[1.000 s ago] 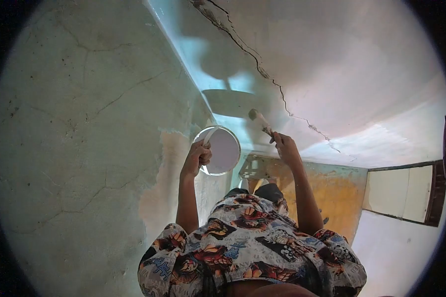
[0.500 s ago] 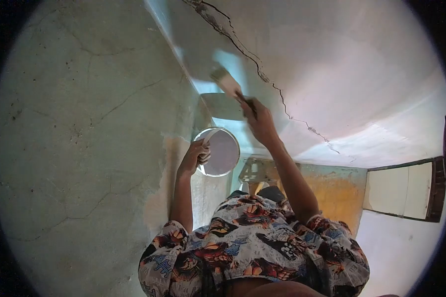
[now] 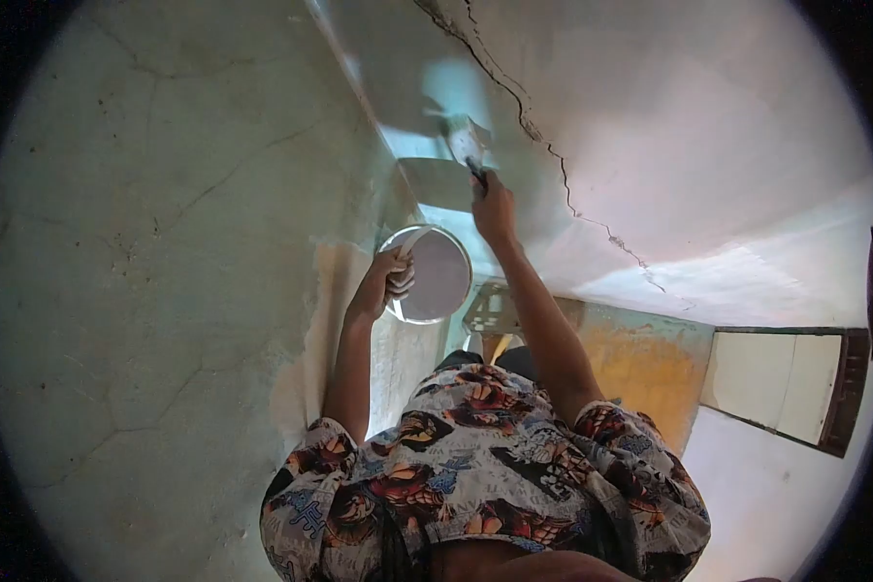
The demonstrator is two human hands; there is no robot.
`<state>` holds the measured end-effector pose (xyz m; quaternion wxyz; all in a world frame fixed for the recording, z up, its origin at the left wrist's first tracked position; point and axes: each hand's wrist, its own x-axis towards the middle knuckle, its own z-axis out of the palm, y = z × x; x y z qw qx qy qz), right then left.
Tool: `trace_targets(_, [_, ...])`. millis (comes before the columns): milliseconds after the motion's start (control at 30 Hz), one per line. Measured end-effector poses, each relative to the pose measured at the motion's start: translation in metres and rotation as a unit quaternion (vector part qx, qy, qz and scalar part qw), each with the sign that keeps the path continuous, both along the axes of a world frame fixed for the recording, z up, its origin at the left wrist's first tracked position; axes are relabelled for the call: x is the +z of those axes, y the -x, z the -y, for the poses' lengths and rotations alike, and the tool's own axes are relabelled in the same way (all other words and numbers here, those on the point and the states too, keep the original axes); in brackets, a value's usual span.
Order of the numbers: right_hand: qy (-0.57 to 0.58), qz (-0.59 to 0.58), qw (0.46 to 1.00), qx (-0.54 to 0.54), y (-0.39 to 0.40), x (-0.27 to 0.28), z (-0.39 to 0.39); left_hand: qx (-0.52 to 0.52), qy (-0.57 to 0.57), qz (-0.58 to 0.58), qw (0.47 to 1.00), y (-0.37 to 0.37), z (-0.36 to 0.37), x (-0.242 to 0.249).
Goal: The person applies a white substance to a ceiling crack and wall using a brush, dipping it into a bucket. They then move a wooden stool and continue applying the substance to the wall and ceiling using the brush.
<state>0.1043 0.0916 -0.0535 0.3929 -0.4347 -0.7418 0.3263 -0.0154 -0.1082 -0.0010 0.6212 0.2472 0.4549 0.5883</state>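
Note:
My right hand [image 3: 495, 209] is closed round the dark handle of a wide paintbrush [image 3: 467, 141], its pale head pointing up against the wall [image 3: 572, 58] in front of me, beside a brightly lit patch. My left hand [image 3: 390, 279] grips the white handle strap of a round bucket [image 3: 441, 281]. The bucket's pale greyish inside faces me, lower than the brush and close to the corner between the two walls. A long dark crack [image 3: 565, 179] runs down the wall to the right of the brush.
A greenish wall [image 3: 145, 320] with thin cracks stands close along my left side. Below, past my body, there is a grey stepped surface [image 3: 492, 310] and an orange-yellow wall area [image 3: 635, 369]. A pale panel in a dark frame [image 3: 774, 378] is at the right.
The brush has moved down and slightly right, and its head has turned more upright. My left hand still holds the bucket, which sits a little higher in view.

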Motion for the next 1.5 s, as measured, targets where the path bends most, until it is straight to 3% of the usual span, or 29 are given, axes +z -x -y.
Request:
trace_targets(133, [0.089, 0.087, 0.992, 0.037, -0.05, -0.006, 0.009, -0.038, -0.02, 0.004, 0.999, -0.001, 0.0, -0.002])
trace_targets(167, [0.032, 0.071, 0.996, 0.039, -0.061, -0.013, 0.008, -0.04, -0.023, -0.008, 0.999, -0.003, 0.001, -0.004])
trace_targets(233, [0.127, 0.055, 0.987, 0.083, -0.089, 0.022, 0.016, -0.042, -0.028, -0.034, 0.998, -0.005, 0.002, -0.002])
trace_targets(300, [0.135, 0.093, 0.976, 0.141, -0.114, 0.044, 0.016, -0.048, -0.021, -0.039, 0.998, -0.004, 0.0, 0.0])
trace_targets(400, [0.108, 0.166, 0.96, 0.199, -0.137, 0.091, 0.034, -0.052, -0.026, -0.056, 0.997, -0.003, 0.001, 0.001])
trace_targets(533, [0.042, 0.262, 0.936, 0.229, -0.136, 0.112, 0.055, -0.046, -0.017, -0.039, 0.998, 0.004, -0.004, -0.008])
trace_targets(700, [0.007, 0.344, 0.905, 0.252, -0.114, 0.103, 0.066, -0.077, -0.018, -0.072, 0.994, 0.002, -0.008, -0.008])
trace_targets(933, [-0.114, 0.373, 0.852, 0.35, -0.068, 0.026, 0.063, -0.1, -0.029, -0.1, 0.99, 0.004, -0.014, -0.026])
trace_targets(1100, [-0.152, 0.425, 0.829, 0.331, -0.027, 0.022, 0.075, -0.133, -0.023, -0.129, 0.982, 0.003, -0.021, -0.014])
trace_targets(1200, [-0.238, 0.348, 0.853, 0.308, -0.014, -0.015, 0.072, -0.146, -0.041, -0.088, 0.985, -0.004, -0.021, -0.012])
trace_targets(1333, [-0.17, 0.282, 0.882, 0.336, -0.005, -0.049, 0.077, -0.102, -0.021, -0.115, 0.988, -0.012, -0.019, -0.002])
trace_targets(1400, [-0.111, 0.245, 0.898, 0.349, -0.006, -0.032, 0.09, -0.109, -0.017, -0.136, 0.984, -0.008, -0.016, -0.007])
trace_targets(1500, [-0.251, 0.307, 0.849, 0.351, 0.002, -0.066, 0.088, -0.126, -0.027, -0.164, 0.978, 0.0, -0.02, -0.019])
